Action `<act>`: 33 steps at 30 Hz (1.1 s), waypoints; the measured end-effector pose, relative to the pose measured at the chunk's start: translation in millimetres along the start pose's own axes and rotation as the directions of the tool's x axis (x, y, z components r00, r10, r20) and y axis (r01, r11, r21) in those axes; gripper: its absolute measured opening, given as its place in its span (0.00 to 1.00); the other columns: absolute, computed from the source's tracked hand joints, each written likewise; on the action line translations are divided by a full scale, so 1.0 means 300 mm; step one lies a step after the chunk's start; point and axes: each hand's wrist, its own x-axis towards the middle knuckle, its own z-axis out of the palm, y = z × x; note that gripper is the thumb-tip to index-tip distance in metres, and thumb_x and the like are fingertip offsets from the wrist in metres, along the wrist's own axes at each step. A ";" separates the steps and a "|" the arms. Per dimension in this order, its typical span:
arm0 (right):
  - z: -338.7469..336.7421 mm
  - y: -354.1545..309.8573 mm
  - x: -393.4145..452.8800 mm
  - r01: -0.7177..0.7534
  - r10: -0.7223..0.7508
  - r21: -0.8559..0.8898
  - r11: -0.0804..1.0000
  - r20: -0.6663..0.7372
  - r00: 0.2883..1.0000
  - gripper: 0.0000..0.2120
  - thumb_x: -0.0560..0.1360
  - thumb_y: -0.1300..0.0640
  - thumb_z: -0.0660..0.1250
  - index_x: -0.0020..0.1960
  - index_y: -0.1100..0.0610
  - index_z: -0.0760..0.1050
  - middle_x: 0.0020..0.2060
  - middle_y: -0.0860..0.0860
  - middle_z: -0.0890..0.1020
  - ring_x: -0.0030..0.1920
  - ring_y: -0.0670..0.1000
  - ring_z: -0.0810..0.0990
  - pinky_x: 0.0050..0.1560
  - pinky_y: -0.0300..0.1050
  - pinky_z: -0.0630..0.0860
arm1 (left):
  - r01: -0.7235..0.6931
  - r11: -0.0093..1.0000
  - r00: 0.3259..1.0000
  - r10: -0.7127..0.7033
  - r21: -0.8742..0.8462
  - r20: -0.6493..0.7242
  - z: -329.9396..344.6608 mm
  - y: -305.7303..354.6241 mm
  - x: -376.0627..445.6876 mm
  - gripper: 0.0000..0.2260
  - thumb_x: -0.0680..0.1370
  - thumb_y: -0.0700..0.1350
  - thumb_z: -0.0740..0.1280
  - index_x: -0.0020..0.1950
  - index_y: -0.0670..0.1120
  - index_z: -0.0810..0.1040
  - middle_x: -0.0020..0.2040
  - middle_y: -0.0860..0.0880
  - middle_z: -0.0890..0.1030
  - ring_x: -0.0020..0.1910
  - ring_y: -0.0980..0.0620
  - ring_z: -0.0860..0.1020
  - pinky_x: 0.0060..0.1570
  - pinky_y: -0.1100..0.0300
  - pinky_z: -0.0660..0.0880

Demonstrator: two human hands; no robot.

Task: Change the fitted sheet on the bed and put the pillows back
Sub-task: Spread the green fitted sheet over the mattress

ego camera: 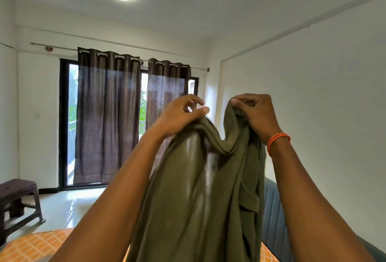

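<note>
An olive-green fitted sheet (194, 195) hangs bunched in front of me, raised to about head height. My left hand (179, 115) pinches its top edge on the left, fingers partly spread above the cloth. My right hand (255, 113), with an orange thread band at the wrist, grips the top edge on the right. The sheet sags between the two hands and falls in long folds below the frame. Beneath it shows the bare mattress (35, 245), orange with a pale lattice pattern. No pillows are in view.
A blue padded headboard (273, 215) stands against the right wall. A dark brown plastic stool (18, 201) sits on the glossy floor at left. Brown curtains (106, 119) hang over the glass door straight ahead.
</note>
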 end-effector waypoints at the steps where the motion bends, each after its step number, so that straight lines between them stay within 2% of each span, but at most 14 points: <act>1: 0.011 -0.007 -0.017 0.018 -0.019 0.037 0.999 0.024 1.000 0.04 0.77 0.57 0.75 0.50 0.57 0.88 0.44 0.48 0.88 0.45 0.44 0.86 0.47 0.35 0.80 | -0.016 0.999 0.999 0.018 -0.040 0.043 0.033 0.001 -0.013 0.15 0.81 0.60 0.69 0.64 0.56 0.80 0.58 0.54 0.82 0.55 0.55 0.82 0.57 0.58 0.80; 3: 0.023 -0.016 -0.034 0.063 -0.066 0.040 0.997 0.054 0.996 0.06 0.77 0.57 0.75 0.51 0.58 0.88 0.44 0.48 0.88 0.45 0.43 0.86 0.48 0.33 0.79 | -0.027 0.982 0.996 0.043 -0.188 0.077 0.102 0.001 -0.033 0.12 0.83 0.51 0.69 0.63 0.48 0.81 0.55 0.50 0.85 0.51 0.54 0.84 0.54 0.59 0.82; 5: 0.033 -0.021 -0.046 0.100 -0.097 -0.008 0.995 0.150 0.984 0.06 0.77 0.56 0.75 0.51 0.57 0.88 0.44 0.47 0.88 0.46 0.43 0.86 0.49 0.33 0.79 | 0.007 0.927 0.998 0.015 -0.374 0.057 0.166 -0.003 -0.054 0.08 0.83 0.45 0.70 0.58 0.42 0.81 0.48 0.47 0.84 0.46 0.51 0.83 0.51 0.56 0.83; 8: 0.055 -0.015 -0.078 0.105 -0.093 -0.043 0.994 0.213 0.973 0.05 0.77 0.55 0.76 0.51 0.54 0.88 0.44 0.44 0.88 0.46 0.42 0.86 0.50 0.32 0.80 | 0.062 0.845 0.998 -0.063 -0.531 0.015 0.228 -0.024 -0.082 0.07 0.83 0.44 0.70 0.52 0.40 0.80 0.41 0.47 0.79 0.39 0.53 0.79 0.44 0.56 0.81; 11: 0.041 -0.019 -0.092 0.093 -0.088 -0.024 0.995 0.165 0.982 0.04 0.77 0.55 0.76 0.51 0.53 0.87 0.44 0.43 0.87 0.46 0.41 0.86 0.49 0.31 0.79 | 0.042 0.816 0.997 -0.073 -0.576 -0.031 0.257 -0.050 -0.101 0.07 0.83 0.42 0.69 0.53 0.37 0.79 0.42 0.45 0.80 0.39 0.50 0.79 0.37 0.56 0.80; 15: 0.016 -0.014 -0.105 0.069 -0.062 -0.024 0.997 0.215 0.975 0.06 0.77 0.54 0.76 0.52 0.53 0.87 0.45 0.45 0.88 0.47 0.43 0.86 0.51 0.35 0.81 | -0.038 0.848 0.994 -0.021 -0.528 -0.105 0.286 -0.070 -0.094 0.07 0.86 0.41 0.65 0.53 0.38 0.77 0.44 0.45 0.79 0.45 0.50 0.80 0.52 0.51 0.82; 18: -0.004 0.003 -0.103 0.043 -0.024 -0.075 0.996 0.238 0.971 0.05 0.77 0.53 0.76 0.52 0.51 0.87 0.44 0.44 0.88 0.46 0.42 0.86 0.49 0.33 0.80 | 0.010 0.822 0.986 -0.104 -0.570 -0.133 0.293 -0.063 -0.086 0.08 0.87 0.45 0.62 0.51 0.45 0.76 0.43 0.50 0.78 0.42 0.55 0.77 0.47 0.56 0.77; 20: -0.010 0.017 -0.102 0.041 -0.014 -0.139 0.989 0.189 0.982 0.04 0.77 0.53 0.75 0.50 0.51 0.88 0.42 0.43 0.88 0.45 0.41 0.85 0.48 0.32 0.79 | 0.024 0.806 0.990 -0.101 -0.591 -0.097 0.304 -0.049 -0.087 0.08 0.87 0.48 0.63 0.51 0.47 0.77 0.42 0.50 0.79 0.41 0.53 0.77 0.45 0.56 0.75; 23: -0.018 0.034 -0.099 0.045 -0.030 -0.215 0.976 0.072 0.997 0.04 0.77 0.53 0.75 0.47 0.50 0.89 0.41 0.41 0.87 0.43 0.40 0.85 0.49 0.39 0.81 | 0.031 0.808 0.998 -0.054 -0.588 -0.022 0.333 -0.062 -0.118 0.08 0.85 0.47 0.68 0.54 0.43 0.79 0.45 0.46 0.84 0.44 0.49 0.83 0.48 0.58 0.79; 26: -0.063 0.068 -0.089 -0.033 0.005 -0.263 0.964 -0.106 0.994 0.06 0.74 0.49 0.74 0.46 0.49 0.89 0.42 0.43 0.88 0.46 0.43 0.86 0.51 0.47 0.83 | 0.170 0.759 0.985 -0.157 -0.628 0.077 0.357 -0.198 -0.203 0.11 0.80 0.46 0.74 0.57 0.41 0.85 0.52 0.39 0.86 0.51 0.43 0.85 0.56 0.49 0.81; 28: -0.129 0.096 -0.079 -0.160 0.051 -0.335 0.929 -0.311 0.949 0.09 0.72 0.48 0.72 0.48 0.49 0.88 0.44 0.46 0.88 0.48 0.48 0.86 0.53 0.50 0.83 | 0.335 0.656 0.939 -0.293 -0.677 0.181 0.375 -0.312 -0.298 0.19 0.75 0.51 0.79 0.58 0.39 0.86 0.57 0.32 0.84 0.52 0.38 0.83 0.64 0.38 0.77; 30: -0.200 0.127 -0.084 -0.300 0.091 -0.380 0.875 -0.479 0.873 0.10 0.73 0.50 0.71 0.50 0.51 0.88 0.48 0.50 0.88 0.53 0.55 0.85 0.56 0.52 0.82 | 0.482 0.527 0.863 -0.425 -0.700 0.274 0.396 -0.429 -0.403 0.28 0.72 0.55 0.80 0.60 0.34 0.84 0.61 0.29 0.81 0.55 0.36 0.82 0.68 0.37 0.74; 32: -0.238 0.157 -0.097 -0.353 0.119 -0.381 0.855 -0.518 0.847 0.09 0.74 0.52 0.71 0.50 0.52 0.88 0.48 0.51 0.88 0.55 0.58 0.84 0.57 0.52 0.81 | 0.549 0.443 0.797 -0.533 -0.709 0.284 0.402 -0.508 -0.476 0.25 0.76 0.54 0.76 0.61 0.34 0.83 0.61 0.31 0.82 0.57 0.36 0.82 0.68 0.39 0.75; 33: -0.236 0.171 -0.105 -0.345 0.137 -0.384 0.857 -0.476 0.869 0.08 0.74 0.52 0.71 0.49 0.51 0.88 0.47 0.50 0.88 0.53 0.56 0.84 0.56 0.53 0.82 | 0.553 0.405 0.774 -0.573 -0.728 0.269 0.402 -0.530 -0.490 0.24 0.77 0.55 0.74 0.61 0.35 0.84 0.60 0.32 0.83 0.58 0.35 0.82 0.67 0.40 0.76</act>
